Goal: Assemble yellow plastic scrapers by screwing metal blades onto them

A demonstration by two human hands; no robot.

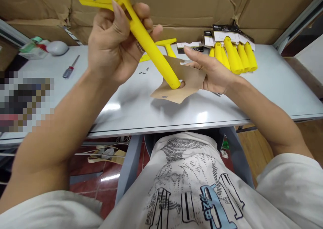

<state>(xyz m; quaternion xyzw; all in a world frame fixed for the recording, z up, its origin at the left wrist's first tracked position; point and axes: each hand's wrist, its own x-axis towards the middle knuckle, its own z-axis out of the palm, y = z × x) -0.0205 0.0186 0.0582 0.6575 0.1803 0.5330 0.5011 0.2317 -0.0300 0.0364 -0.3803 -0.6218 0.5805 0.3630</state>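
Observation:
Up at the top centre, my left hand [113,43] is closed around the neck of a yellow plastic scraper [153,50], just below its wide head with a screw in it. The handle slants down to the right, its end over a brown card [186,87] with a round hole. That end lies at the hole's edge; whether it has entered the hole I cannot tell. My right hand [214,69] pinches the card by its right side, thumb on top and the other fingers partly hidden behind. The card is held above the table.
At the back right lie several yellow handles [233,57] with black-and-white cards [225,32]. Another yellow scraper [169,47] lies behind the card. Small metal parts [143,71], a screwdriver [71,67] and a white rounded object [57,48] are on the white table [272,87]. Cardboard [181,8] lines the back.

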